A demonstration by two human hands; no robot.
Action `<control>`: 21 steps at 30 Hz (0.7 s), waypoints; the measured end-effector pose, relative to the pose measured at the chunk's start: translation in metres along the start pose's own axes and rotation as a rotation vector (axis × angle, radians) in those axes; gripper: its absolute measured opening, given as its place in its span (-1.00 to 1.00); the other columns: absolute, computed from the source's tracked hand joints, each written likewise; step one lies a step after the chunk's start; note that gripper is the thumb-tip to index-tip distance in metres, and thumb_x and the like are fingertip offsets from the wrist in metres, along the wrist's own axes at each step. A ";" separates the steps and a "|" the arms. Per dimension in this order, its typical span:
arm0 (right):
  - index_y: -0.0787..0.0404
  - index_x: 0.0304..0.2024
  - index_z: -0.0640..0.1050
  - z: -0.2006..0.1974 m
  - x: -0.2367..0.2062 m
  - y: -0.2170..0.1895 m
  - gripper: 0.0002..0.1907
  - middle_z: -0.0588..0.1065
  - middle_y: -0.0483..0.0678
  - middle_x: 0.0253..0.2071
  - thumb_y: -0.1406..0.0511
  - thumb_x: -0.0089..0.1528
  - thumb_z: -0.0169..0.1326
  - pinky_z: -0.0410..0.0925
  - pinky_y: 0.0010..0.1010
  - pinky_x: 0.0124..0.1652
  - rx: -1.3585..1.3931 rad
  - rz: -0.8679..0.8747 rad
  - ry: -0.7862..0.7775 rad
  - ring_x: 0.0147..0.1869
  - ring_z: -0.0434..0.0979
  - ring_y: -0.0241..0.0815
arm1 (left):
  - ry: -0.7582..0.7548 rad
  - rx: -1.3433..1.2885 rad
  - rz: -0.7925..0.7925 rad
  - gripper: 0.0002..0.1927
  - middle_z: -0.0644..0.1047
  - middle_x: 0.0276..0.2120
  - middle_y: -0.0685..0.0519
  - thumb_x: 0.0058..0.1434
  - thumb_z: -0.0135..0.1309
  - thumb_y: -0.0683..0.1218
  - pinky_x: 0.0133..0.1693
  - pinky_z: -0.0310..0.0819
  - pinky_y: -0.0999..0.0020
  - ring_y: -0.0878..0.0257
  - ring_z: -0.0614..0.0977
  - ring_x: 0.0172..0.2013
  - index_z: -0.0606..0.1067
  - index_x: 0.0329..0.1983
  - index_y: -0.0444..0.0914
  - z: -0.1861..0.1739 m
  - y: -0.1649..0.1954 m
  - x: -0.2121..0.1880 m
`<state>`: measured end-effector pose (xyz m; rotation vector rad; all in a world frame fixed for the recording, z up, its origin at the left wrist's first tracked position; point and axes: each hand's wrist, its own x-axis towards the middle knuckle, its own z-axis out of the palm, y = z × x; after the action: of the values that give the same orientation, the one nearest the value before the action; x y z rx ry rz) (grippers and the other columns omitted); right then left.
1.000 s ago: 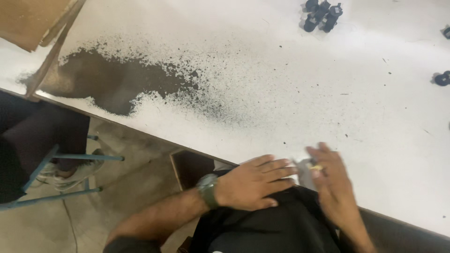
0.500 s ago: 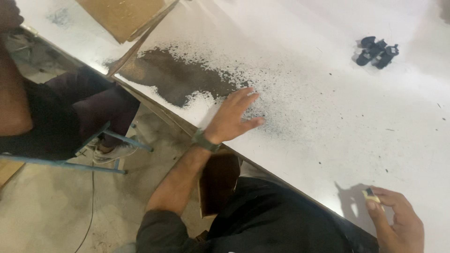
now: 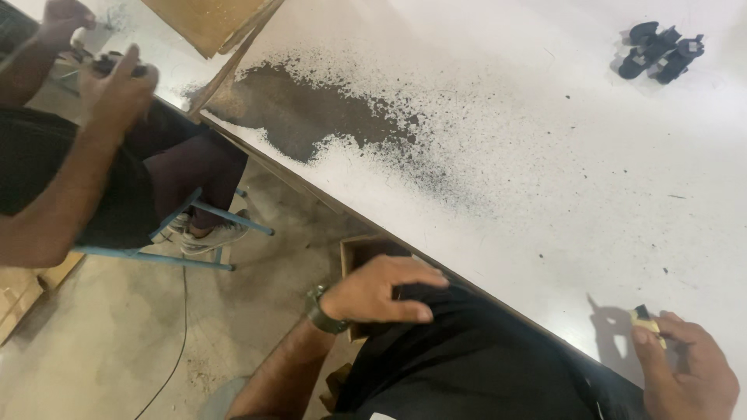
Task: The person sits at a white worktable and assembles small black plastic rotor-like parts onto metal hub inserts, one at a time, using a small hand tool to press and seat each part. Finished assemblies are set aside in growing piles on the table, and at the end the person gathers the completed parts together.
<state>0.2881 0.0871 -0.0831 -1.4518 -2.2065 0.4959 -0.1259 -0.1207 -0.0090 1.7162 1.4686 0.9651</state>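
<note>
The right hand [image 3: 689, 373] is at the near edge of the white bench [image 3: 545, 179], low on the right. Its fingers [image 3: 644, 336] are pinched shut on a small part [image 3: 643, 316] — dark on top and yellowish below. The part sits just above the bench, and its shadow falls on the bench beside it.

The left hand [image 3: 381, 289] is off the bench, down by the person's dark lap [image 3: 467, 358]. Its fingers are spread open and lie flat on the cloth, holding nothing. A dark watch [image 3: 320, 309] is on that wrist. A small brown box [image 3: 359, 253] peeks out behind the hand, under the bench edge.

A big patch of black powder [image 3: 311, 113] is spread over the bench, with tiny specks all around it. Far off, at the top right, lies a little heap of black parts [image 3: 660, 53] — well apart from both hands.

On the left, another person sits on a blue stool [image 3: 194, 229], with one hand [image 3: 117, 85] raised.
</note>
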 end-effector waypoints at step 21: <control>0.44 0.15 0.42 -0.005 -0.006 -0.035 -0.65 0.51 0.18 -0.02 0.39 0.36 0.15 0.39 -0.32 0.16 0.404 0.097 0.061 0.14 0.55 -0.11 | 0.735 0.302 -0.174 -0.21 0.36 0.40 -0.19 0.35 0.10 0.31 0.31 0.34 0.02 0.00 0.41 0.38 0.28 0.45 -0.25 -0.153 -0.039 0.153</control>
<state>0.2666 0.0682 -0.0619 -1.3356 -1.8574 0.8618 -0.2633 0.0399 0.0510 1.4493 2.2869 1.4198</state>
